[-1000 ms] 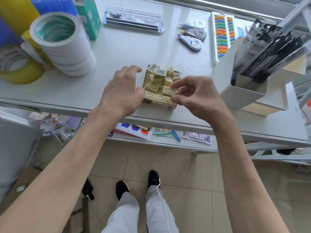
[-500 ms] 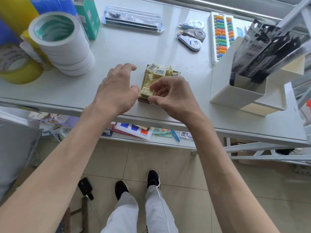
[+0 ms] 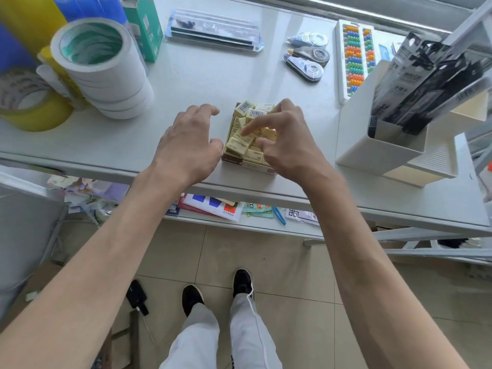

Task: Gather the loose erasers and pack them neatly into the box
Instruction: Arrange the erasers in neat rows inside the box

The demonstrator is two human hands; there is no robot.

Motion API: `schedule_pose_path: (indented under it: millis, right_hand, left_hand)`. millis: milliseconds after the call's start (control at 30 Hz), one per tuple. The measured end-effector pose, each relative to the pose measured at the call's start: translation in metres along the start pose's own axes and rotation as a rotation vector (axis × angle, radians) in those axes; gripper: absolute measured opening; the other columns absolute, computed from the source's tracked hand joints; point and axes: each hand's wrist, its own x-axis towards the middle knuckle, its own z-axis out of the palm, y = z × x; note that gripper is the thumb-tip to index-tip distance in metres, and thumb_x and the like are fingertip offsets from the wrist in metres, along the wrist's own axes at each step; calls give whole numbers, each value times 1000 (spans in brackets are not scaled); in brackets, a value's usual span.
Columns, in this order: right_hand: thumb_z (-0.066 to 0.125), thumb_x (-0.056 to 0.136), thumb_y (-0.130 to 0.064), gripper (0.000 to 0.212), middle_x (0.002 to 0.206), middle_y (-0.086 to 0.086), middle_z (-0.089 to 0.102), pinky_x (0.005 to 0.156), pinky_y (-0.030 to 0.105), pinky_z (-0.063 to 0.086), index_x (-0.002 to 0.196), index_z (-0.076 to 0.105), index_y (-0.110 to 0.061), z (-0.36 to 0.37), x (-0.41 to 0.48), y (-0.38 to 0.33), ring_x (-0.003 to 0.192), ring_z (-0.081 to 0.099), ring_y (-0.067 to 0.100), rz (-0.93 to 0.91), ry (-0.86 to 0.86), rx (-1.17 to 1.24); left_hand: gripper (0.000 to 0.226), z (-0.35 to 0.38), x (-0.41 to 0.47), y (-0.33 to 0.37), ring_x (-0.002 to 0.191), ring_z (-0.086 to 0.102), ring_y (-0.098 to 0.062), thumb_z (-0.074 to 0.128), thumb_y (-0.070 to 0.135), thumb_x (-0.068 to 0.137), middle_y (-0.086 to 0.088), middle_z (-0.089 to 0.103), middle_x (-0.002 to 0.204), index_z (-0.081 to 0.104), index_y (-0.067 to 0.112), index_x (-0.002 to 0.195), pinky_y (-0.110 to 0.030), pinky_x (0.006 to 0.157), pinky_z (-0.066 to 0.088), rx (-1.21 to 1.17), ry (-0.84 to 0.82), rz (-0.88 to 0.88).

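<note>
A small shallow cardboard box (image 3: 249, 164) sits near the front edge of the white tabletop (image 3: 202, 83), heaped with pale yellow rectangular erasers (image 3: 241, 143) lying at mixed angles (several show barcode labels). The left hand (image 3: 186, 145) rests against the box's left side, fingers spread and empty. The right hand (image 3: 287, 139) reaches over the pile, its index fingertip pressing on 1 eraser. At the far left stands a stack of white tape rolls (image 3: 106, 70); at the right, a white plastic organiser (image 3: 378, 145) holding dark packets.
</note>
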Motion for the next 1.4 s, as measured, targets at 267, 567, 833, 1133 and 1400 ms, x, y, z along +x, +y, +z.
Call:
schedule_pose_path:
  millis: [267, 567, 833, 1133, 1400]
  right_hand:
    - [54, 85, 6, 59, 105, -1, 30, 100, 32, 25, 116, 71, -42, -2, 11, -11, 101, 26, 17, -62, -161, -246]
    - [53, 83, 11, 58, 108, 1, 32, 90, 28, 21, 104, 75, -39, -7, 15, -10, 101, 26, 18, -82, -192, -270]
    - [38, 83, 13, 68, 107, 1, 34, 97, 29, 26, 109, 74, -39, -14, 8, -8, 100, 26, 17, -38, -191, -241]
    - [40, 87, 11, 65, 105, 0, 32, 97, 30, 25, 109, 75, -38, -14, 7, -2, 100, 25, 18, -47, -194, -243]
    - [34, 78, 17, 64, 96, 1, 44, 76, 19, 38, 98, 78, -26, -16, 4, 0, 91, 42, 16, -22, -89, -20]
  left_hand:
    - [53, -2, 0, -1, 132, 36, -19, 51, 17, 91, -1, 41, 145, 37, 22, 142, -40, 99, 37, 12, 10, 4]
    - [54, 0, 1, -3, 131, 37, -19, 51, 16, 91, 0, 41, 144, 36, 22, 142, -40, 98, 38, 12, 2, 9]
    - [53, -3, 3, -1, 132, 35, -19, 50, 17, 90, 0, 41, 144, 37, 22, 142, -40, 99, 35, 12, 6, -5]
    - [53, -1, 3, 4, 132, 35, -18, 49, 17, 90, 0, 41, 144, 37, 23, 142, -40, 99, 35, 6, -1, 1]
    - [53, 1, 1, 3, 133, 34, -18, 49, 16, 90, 1, 41, 144, 37, 23, 142, -40, 99, 35, 3, -9, -9]
